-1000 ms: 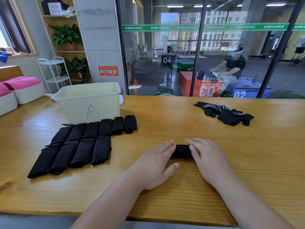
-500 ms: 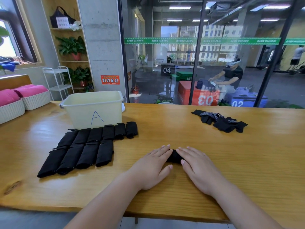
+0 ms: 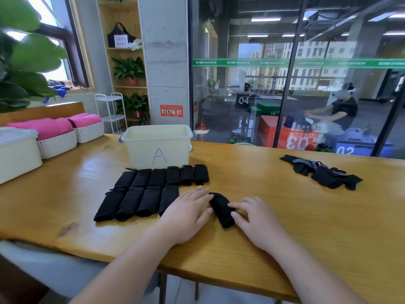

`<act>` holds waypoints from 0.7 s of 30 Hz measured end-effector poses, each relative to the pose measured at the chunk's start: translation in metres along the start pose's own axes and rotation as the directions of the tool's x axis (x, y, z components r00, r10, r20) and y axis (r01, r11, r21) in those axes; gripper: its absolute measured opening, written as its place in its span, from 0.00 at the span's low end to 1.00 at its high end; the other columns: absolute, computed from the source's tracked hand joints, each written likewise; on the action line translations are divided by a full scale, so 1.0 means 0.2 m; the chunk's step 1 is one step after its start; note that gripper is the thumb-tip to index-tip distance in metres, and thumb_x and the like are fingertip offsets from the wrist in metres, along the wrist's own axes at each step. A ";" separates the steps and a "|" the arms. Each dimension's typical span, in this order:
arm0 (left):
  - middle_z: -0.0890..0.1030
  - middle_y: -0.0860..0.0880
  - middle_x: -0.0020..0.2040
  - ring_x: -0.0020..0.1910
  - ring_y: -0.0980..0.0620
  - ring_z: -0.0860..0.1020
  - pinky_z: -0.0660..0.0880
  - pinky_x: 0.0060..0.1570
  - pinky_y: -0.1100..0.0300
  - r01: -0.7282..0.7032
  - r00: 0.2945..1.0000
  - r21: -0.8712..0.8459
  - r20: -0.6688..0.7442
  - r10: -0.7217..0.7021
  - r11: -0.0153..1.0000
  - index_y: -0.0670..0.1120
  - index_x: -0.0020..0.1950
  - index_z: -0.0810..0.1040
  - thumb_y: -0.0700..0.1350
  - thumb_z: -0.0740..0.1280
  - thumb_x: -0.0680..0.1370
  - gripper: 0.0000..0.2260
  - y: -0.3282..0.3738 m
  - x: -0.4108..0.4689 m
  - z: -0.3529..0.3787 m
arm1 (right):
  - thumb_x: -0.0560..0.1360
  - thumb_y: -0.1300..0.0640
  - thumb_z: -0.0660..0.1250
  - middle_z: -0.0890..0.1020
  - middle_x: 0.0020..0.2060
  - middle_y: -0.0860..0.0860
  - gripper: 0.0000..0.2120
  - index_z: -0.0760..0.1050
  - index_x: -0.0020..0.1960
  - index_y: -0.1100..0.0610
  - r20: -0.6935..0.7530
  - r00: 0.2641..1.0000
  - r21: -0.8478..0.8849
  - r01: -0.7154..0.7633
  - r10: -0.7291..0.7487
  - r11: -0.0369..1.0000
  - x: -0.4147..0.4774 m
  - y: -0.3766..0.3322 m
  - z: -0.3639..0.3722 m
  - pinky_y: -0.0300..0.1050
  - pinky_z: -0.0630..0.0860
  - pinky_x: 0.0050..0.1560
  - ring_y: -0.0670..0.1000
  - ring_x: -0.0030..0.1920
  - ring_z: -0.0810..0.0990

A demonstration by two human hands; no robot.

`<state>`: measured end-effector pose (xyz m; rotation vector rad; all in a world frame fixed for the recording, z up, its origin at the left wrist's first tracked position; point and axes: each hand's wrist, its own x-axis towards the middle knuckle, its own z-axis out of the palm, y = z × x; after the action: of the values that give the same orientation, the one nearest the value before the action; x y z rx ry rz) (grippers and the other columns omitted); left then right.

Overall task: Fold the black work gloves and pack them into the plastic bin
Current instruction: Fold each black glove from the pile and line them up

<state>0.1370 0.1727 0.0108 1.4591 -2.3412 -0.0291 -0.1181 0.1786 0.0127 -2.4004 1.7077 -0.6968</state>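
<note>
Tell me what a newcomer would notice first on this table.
Two neat rows of folded black gloves lie at centre left, right in front of the pale plastic bin marked A. Just right of them, the left hand and right hand press a rolled glove between them on the wooden table. A loose pile of unfolded gloves sits far right.
</note>
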 end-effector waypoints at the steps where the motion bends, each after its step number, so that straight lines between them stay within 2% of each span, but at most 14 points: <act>1: 0.61 0.59 0.85 0.85 0.60 0.51 0.53 0.84 0.53 0.013 1.000 0.018 -0.023 -0.013 1.000 0.57 0.84 0.65 0.64 0.48 0.86 0.28 -0.03 -0.01 -0.01 | 0.84 0.41 0.62 0.79 0.60 0.35 0.17 0.78 0.71 0.38 -0.003 1.000 0.002 -0.007 0.007 1.000 0.03 -0.03 0.02 0.48 0.74 0.63 0.43 0.62 0.72; 7: 0.63 0.57 0.84 0.85 0.58 0.53 0.46 0.84 0.57 0.219 0.969 0.053 -0.132 -0.211 0.974 0.54 0.84 0.65 0.60 0.52 0.88 0.25 -0.18 -0.09 -0.06 | 0.85 0.40 0.61 0.79 0.65 0.40 0.18 0.77 0.72 0.40 -0.002 0.999 -0.011 -0.051 0.051 0.999 0.15 -0.21 0.13 0.49 0.73 0.65 0.47 0.67 0.73; 11: 0.63 0.56 0.84 0.85 0.56 0.54 0.46 0.85 0.55 0.330 0.936 0.066 -0.152 -0.317 0.942 0.53 0.84 0.65 0.60 0.49 0.88 0.26 -0.25 -0.13 -0.04 | 0.85 0.40 0.60 0.79 0.63 0.40 0.20 0.77 0.73 0.41 -0.012 0.999 -0.051 -0.035 0.035 0.998 0.22 -0.34 0.20 0.48 0.75 0.62 0.47 0.64 0.74; 21: 0.64 0.56 0.84 0.85 0.57 0.54 0.46 0.85 0.54 0.346 0.922 0.044 -0.203 -0.331 0.937 0.52 0.85 0.64 0.60 0.49 0.88 0.27 -0.28 -0.15 0.01 | 0.86 0.40 0.55 0.79 0.66 0.43 0.22 0.75 0.75 0.43 -0.021 1.000 -0.121 -0.019 0.016 0.993 0.30 -0.54 0.31 0.50 0.72 0.67 0.50 0.67 0.74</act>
<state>0.1967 0.1724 -0.0114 1.8048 -1.9340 0.1089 0.0174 0.1520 0.0131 -2.4618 1.8270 -0.6352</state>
